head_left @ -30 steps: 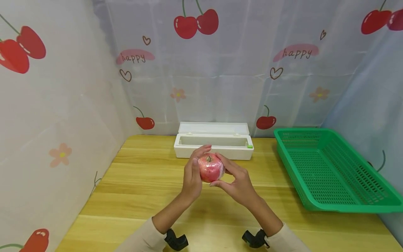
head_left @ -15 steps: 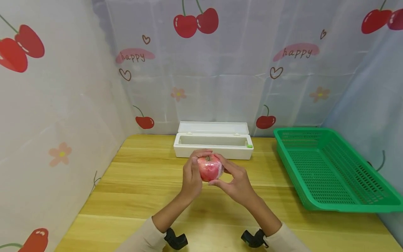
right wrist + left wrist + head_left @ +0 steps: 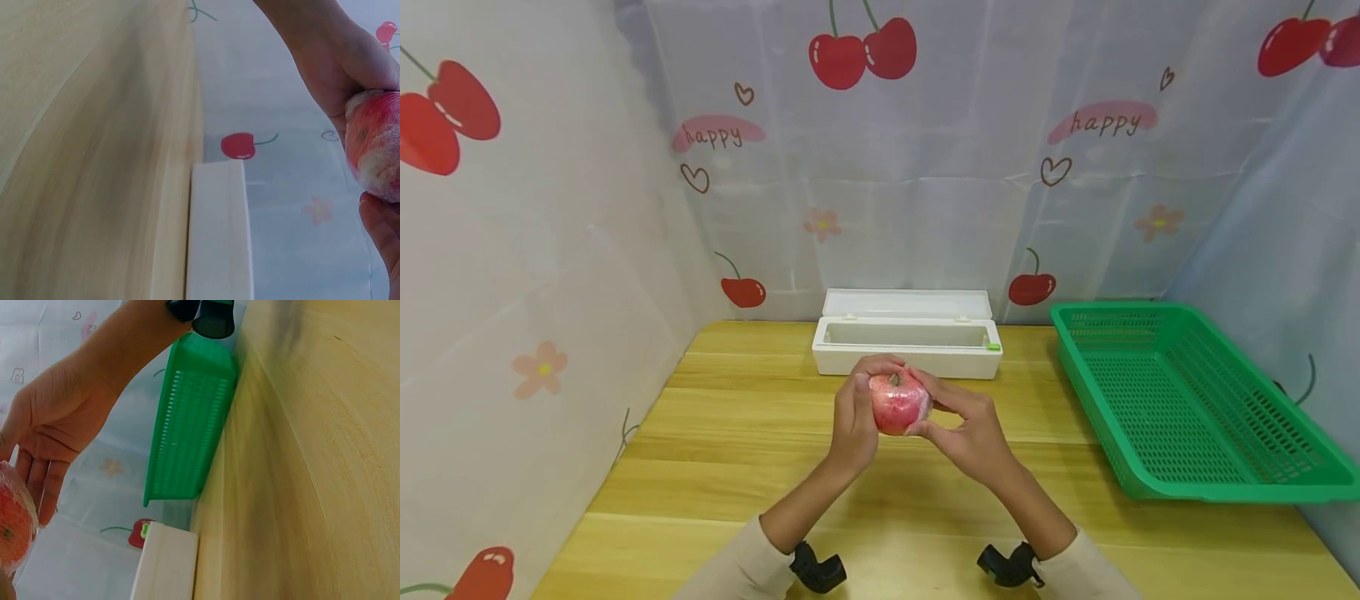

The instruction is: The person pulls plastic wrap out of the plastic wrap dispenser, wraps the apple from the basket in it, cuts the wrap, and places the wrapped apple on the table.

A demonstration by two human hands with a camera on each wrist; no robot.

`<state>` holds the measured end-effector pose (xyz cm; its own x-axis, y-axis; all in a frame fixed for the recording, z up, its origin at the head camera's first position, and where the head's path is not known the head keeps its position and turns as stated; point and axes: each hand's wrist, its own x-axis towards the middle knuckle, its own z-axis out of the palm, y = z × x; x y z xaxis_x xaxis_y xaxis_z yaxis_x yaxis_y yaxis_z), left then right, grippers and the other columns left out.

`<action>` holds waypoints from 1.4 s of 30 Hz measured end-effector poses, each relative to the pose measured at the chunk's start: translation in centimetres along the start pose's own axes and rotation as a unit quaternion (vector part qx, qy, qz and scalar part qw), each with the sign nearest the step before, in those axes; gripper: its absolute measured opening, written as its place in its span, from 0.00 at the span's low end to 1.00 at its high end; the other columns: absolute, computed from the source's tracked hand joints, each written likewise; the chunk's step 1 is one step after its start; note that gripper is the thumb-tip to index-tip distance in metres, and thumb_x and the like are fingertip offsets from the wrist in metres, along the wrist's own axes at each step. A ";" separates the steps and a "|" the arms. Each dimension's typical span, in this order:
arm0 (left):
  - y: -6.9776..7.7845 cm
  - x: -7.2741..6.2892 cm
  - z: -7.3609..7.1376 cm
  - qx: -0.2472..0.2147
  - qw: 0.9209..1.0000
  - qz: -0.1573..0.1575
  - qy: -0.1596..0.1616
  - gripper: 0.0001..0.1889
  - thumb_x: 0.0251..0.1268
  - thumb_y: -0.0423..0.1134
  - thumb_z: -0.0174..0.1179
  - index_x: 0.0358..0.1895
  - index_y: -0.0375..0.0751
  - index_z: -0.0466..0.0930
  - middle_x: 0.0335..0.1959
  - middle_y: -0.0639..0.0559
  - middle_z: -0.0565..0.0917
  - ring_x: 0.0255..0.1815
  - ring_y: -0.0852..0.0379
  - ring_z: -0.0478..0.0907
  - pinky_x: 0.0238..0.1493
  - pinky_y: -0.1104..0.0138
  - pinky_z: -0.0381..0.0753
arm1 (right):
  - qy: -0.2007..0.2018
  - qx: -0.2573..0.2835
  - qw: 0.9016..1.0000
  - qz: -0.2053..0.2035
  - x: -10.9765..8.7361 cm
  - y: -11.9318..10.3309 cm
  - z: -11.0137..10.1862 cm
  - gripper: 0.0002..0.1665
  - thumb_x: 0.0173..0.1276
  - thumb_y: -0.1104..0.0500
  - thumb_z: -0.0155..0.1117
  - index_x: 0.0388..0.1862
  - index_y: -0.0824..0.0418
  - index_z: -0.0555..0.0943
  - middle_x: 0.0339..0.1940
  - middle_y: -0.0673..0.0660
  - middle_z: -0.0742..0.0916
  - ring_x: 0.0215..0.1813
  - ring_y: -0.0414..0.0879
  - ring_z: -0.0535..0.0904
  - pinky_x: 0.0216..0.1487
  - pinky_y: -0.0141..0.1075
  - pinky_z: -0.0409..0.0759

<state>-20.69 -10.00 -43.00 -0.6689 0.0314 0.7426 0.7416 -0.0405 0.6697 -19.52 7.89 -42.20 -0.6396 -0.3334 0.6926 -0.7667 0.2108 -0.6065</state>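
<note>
A red apple point(image 3: 898, 403) in clear, shiny plastic film is held between both hands above the wooden table. My left hand point(image 3: 854, 425) cups its left side, with the fingers bent over the far top beside the stem. On the other side my right hand point(image 3: 967, 435) holds the apple between thumb and fingers, the thumb low at the near side. Whitish folds of film bunch on the apple's right side. The left wrist view cuts off the apple point(image 3: 14, 519) at its edge, and the right wrist view shows the wrapped apple point(image 3: 375, 144) from below.
Behind the hands stands a long white box point(image 3: 907, 362) with its lid raised and a small green piece at its right end. A green perforated basket point(image 3: 1138, 482) lies to the right on the wooden table point(image 3: 737, 467). Cherry-printed curtains point(image 3: 925, 217) surround the table.
Over the last second my left fingers have come down over the apple's top. The apple has turned slightly, and my right thumb has shifted a little along its lower side.
</note>
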 end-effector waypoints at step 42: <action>-0.2 -0.3 -0.1 -0.008 0.999 0.018 -0.042 0.20 0.80 0.33 0.31 0.56 0.32 0.74 0.52 0.37 0.79 0.54 0.48 0.78 0.49 0.58 0.87 | 0.048 0.087 0.995 0.026 -0.2 0.1 -0.4 0.35 0.52 0.76 0.78 0.62 0.70 0.81 0.58 0.65 0.86 0.60 0.45 0.84 0.54 0.38 0.84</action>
<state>-20.59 -10.08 -43.34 -0.6352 0.1141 0.7639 0.7632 -0.0595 0.6434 -19.50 8.33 -42.30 -0.6866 -0.2343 0.6882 -0.7169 0.0605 -0.6946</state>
